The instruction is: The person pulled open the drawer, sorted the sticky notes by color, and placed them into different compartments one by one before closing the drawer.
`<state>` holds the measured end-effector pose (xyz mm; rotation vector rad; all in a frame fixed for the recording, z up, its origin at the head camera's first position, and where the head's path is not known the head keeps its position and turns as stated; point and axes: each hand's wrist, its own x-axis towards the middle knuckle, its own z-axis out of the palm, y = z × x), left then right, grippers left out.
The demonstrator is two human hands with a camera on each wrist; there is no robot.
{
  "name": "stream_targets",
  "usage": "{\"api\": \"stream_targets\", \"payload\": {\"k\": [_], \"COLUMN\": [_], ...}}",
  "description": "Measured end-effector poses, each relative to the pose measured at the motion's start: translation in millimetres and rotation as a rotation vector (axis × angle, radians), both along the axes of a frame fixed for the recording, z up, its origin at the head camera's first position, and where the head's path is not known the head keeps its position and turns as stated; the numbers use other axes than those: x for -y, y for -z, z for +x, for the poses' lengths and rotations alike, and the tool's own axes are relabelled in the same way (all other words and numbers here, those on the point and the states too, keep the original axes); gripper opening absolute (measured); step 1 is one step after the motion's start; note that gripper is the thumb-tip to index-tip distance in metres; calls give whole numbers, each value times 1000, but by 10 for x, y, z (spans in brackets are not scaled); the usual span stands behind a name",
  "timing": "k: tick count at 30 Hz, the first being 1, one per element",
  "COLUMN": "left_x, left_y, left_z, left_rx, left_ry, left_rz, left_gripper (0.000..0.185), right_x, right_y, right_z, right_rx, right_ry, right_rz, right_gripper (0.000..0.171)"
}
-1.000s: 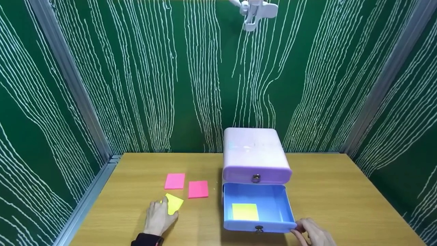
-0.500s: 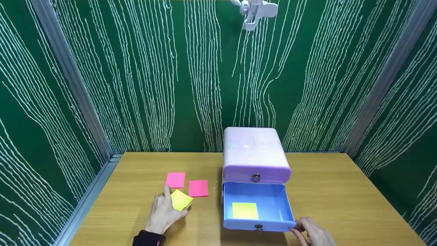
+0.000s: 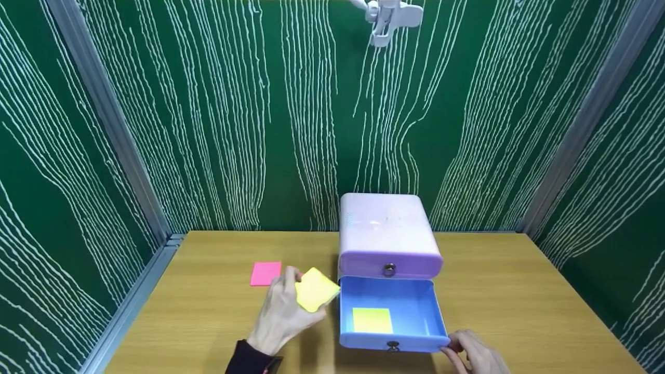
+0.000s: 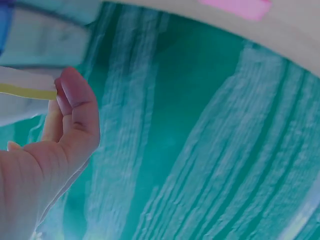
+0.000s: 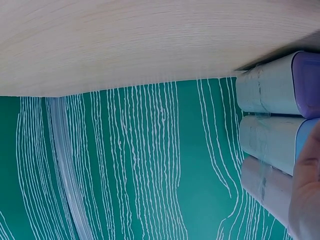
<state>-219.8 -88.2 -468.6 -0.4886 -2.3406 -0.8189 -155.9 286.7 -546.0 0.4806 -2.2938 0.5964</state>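
Observation:
My left hand (image 3: 284,307) pinches a yellow sticky-note pad (image 3: 315,289) and holds it tilted above the table, just left of the open blue drawer (image 3: 415,306). In the left wrist view the fingers (image 4: 70,107) clamp the yellow pad's edge (image 4: 25,90). The drawer is the lower one of a lilac drawer unit (image 3: 387,234). Another yellow pad (image 3: 372,320) lies flat inside it. My right hand (image 3: 463,349) grips the drawer's front right corner. A finger (image 5: 306,200) shows beside the unit (image 5: 270,115) in the right wrist view.
A pink pad (image 3: 266,274) lies on the wooden table (image 3: 519,291) left of my left hand, and shows as pink pad (image 4: 240,7) in the left wrist view. Green patterned walls close in the table on three sides. A white clamp (image 3: 388,18) hangs overhead.
My left hand lifted the yellow pad off the table and carried it right, up to the drawer's left edge. It now covers the second pink pad. The right hand stayed on the drawer.

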Motion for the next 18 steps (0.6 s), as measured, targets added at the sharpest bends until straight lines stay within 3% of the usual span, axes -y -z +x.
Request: {"api": "stream_targets", "payload": {"k": [4, 8, 13, 18], "left_x": [-214, -413, -618, -778], "left_y": [-116, -158, -156, -104], "left_z": [74, 122, 167, 136], "left_rx": [17, 46, 64, 50], "left_ry": [79, 151, 213, 239], "left_rz": [21, 16, -6, -48], "left_gripper": [63, 59, 59, 59], "right_x": [10, 1, 8, 27], "right_y": [10, 10, 0, -20], "right_z": [-9, -8, 4, 24], "right_rx": [-14, -13, 4, 34], "right_ry": [2, -1, 13, 35], "right_rz": [-1, 0, 1, -10], "right_gripper": [40, 40, 39, 39]}}
